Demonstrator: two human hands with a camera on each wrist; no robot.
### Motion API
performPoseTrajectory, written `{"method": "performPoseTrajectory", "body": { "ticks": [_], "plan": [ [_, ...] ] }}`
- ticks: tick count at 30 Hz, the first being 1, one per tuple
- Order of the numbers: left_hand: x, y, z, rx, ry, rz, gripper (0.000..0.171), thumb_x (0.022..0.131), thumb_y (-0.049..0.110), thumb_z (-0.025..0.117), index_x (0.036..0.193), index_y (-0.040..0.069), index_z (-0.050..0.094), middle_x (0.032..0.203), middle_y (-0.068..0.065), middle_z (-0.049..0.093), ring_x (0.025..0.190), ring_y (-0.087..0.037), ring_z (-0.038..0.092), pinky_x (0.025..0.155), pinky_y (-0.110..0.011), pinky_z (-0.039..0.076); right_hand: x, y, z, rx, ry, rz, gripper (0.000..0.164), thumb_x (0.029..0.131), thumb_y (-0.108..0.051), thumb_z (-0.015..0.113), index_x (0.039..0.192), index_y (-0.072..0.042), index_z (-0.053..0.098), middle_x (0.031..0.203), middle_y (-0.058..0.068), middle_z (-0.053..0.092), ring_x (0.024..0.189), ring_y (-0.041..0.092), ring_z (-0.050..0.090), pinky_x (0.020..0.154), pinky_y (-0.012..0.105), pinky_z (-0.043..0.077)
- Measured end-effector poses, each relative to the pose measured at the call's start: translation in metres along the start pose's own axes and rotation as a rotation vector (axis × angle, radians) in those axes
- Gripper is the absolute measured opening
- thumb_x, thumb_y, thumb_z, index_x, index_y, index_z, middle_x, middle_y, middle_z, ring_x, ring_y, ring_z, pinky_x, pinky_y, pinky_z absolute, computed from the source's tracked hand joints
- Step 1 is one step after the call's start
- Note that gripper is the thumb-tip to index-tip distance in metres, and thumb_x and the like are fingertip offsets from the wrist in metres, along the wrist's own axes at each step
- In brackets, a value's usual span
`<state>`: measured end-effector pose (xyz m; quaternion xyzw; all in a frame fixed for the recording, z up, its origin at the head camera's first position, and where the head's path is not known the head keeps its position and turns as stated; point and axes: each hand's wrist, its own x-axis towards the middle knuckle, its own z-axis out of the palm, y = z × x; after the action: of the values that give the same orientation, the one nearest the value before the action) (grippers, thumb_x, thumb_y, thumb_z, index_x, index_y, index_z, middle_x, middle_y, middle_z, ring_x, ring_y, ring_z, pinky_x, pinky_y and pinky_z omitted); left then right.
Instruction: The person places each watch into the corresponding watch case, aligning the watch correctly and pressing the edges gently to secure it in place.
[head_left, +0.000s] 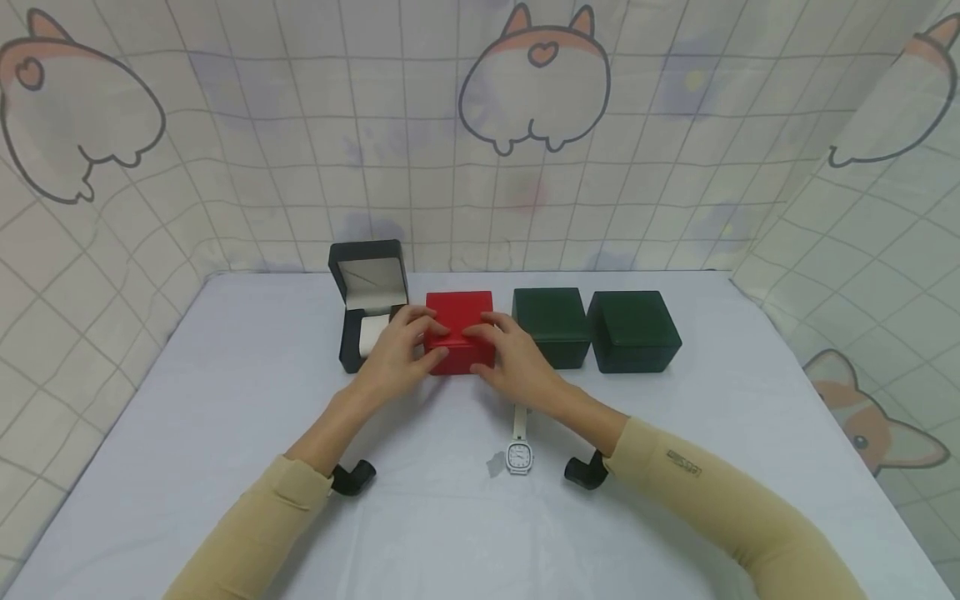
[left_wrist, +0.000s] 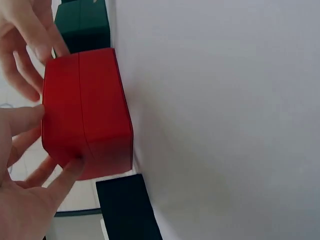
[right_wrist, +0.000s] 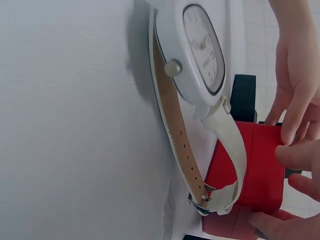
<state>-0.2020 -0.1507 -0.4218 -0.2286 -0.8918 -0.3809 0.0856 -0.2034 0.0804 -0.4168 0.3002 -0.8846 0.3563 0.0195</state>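
Note:
A red box (head_left: 460,312) with its lid down stands on the white table, between my two hands. My left hand (head_left: 397,350) grips its left side, with the thumb low on the front and fingertips on top. From the right side, my right hand (head_left: 521,358) holds the same box in a similar way; its thumb (right_wrist: 270,226) touches the front. In the left wrist view the seam between lid and base shows on the red box (left_wrist: 85,105). Nearer to me lies a white-strapped watch (head_left: 519,457), its buckled strap large in the right wrist view.
Left of the red box, a black box (head_left: 369,287) stands with its lid raised and a white cushion (head_left: 371,332) inside. Two closed dark green boxes (head_left: 551,321) stand to the right. Behind them hangs a tile-patterned cloth (head_left: 405,167).

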Motion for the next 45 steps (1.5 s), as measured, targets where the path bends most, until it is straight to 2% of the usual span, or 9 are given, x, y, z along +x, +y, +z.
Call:
{"method": "performPoseTrajectory", "body": {
  "ticks": [5, 9, 15, 20, 27, 33, 38, 45],
  "plan": [
    [-0.001, -0.006, -0.007, -0.02, 0.008, 0.034, 0.023, 0.095, 0.009, 0.073, 0.117, 0.006, 0.069, 0.135, -0.014, 0.054, 0.122, -0.029, 0.054, 0.098, -0.045, 0.054, -0.009, -0.007, -0.008, 0.005, -0.007, -0.026, 0.06, 0.085, -0.012, 0.084, 0.139, -0.003, 0.058, 0.149, 0.022, 0.046, 0.135, 0.035, 0.048, 0.099, 0.044, 0.054],
    [-0.001, -0.008, -0.012, -0.018, 0.021, 0.051, 0.02, 0.096, 0.01, 0.072, 0.116, 0.007, 0.069, 0.133, -0.014, 0.055, 0.119, -0.03, 0.056, 0.099, -0.047, 0.054, -0.015, -0.013, -0.014, 0.016, -0.015, -0.015, 0.06, 0.084, -0.013, 0.085, 0.137, -0.004, 0.058, 0.146, 0.018, 0.05, 0.132, 0.032, 0.051, 0.098, 0.043, 0.054],
    [-0.002, -0.011, -0.021, -0.004, 0.025, 0.036, 0.02, 0.097, 0.011, 0.072, 0.117, 0.008, 0.069, 0.133, -0.015, 0.056, 0.119, -0.035, 0.057, 0.099, -0.049, 0.053, -0.025, -0.012, -0.018, 0.056, -0.024, 0.021, 0.059, 0.086, -0.015, 0.084, 0.138, -0.006, 0.058, 0.142, 0.014, 0.053, 0.129, 0.031, 0.053, 0.097, 0.045, 0.055],
    [-0.002, -0.017, -0.024, 0.054, 0.031, 0.028, 0.02, 0.096, 0.009, 0.072, 0.116, 0.006, 0.07, 0.131, -0.015, 0.057, 0.122, -0.033, 0.054, 0.102, -0.05, 0.05, -0.033, -0.014, -0.023, 0.1, -0.012, 0.04, 0.058, 0.087, -0.015, 0.082, 0.139, -0.007, 0.057, 0.142, 0.012, 0.054, 0.127, 0.031, 0.055, 0.092, 0.047, 0.057],
    [-0.003, -0.028, -0.031, 0.123, 0.023, -0.047, 0.022, 0.097, 0.011, 0.072, 0.117, 0.004, 0.069, 0.132, -0.016, 0.057, 0.125, -0.034, 0.051, 0.107, -0.054, 0.043, -0.044, -0.015, -0.032, 0.151, -0.007, 0.044, 0.054, 0.091, -0.014, 0.079, 0.139, -0.005, 0.058, 0.134, 0.012, 0.059, 0.117, 0.028, 0.061, 0.089, 0.045, 0.059],
    [-0.004, -0.036, -0.04, 0.141, 0.027, -0.072, 0.023, 0.097, 0.011, 0.071, 0.118, 0.002, 0.067, 0.132, -0.02, 0.056, 0.128, -0.039, 0.047, 0.11, -0.057, 0.038, -0.057, -0.011, -0.032, 0.196, 0.01, 0.047, 0.047, 0.092, -0.013, 0.079, 0.134, -0.006, 0.06, 0.128, 0.009, 0.062, 0.113, 0.028, 0.064, 0.088, 0.038, 0.059],
    [-0.005, -0.043, -0.046, 0.156, -0.013, -0.112, 0.029, 0.098, 0.013, 0.069, 0.123, 0.0, 0.065, 0.134, -0.021, 0.053, 0.128, -0.04, 0.045, 0.11, -0.058, 0.038, -0.067, -0.006, -0.032, 0.23, 0.035, 0.063, 0.042, 0.093, -0.013, 0.077, 0.13, -0.006, 0.061, 0.126, 0.011, 0.064, 0.11, 0.033, 0.066, 0.088, 0.042, 0.059],
    [-0.007, -0.053, -0.052, 0.19, -0.061, -0.143, 0.038, 0.099, 0.016, 0.069, 0.132, -0.002, 0.061, 0.136, -0.025, 0.051, 0.131, -0.045, 0.042, 0.111, -0.061, 0.034, -0.081, 0.009, -0.034, 0.277, 0.034, 0.141, 0.034, 0.095, -0.012, 0.075, 0.126, -0.006, 0.061, 0.122, 0.014, 0.065, 0.109, 0.025, 0.065, 0.091, 0.042, 0.058]
  ]
}}
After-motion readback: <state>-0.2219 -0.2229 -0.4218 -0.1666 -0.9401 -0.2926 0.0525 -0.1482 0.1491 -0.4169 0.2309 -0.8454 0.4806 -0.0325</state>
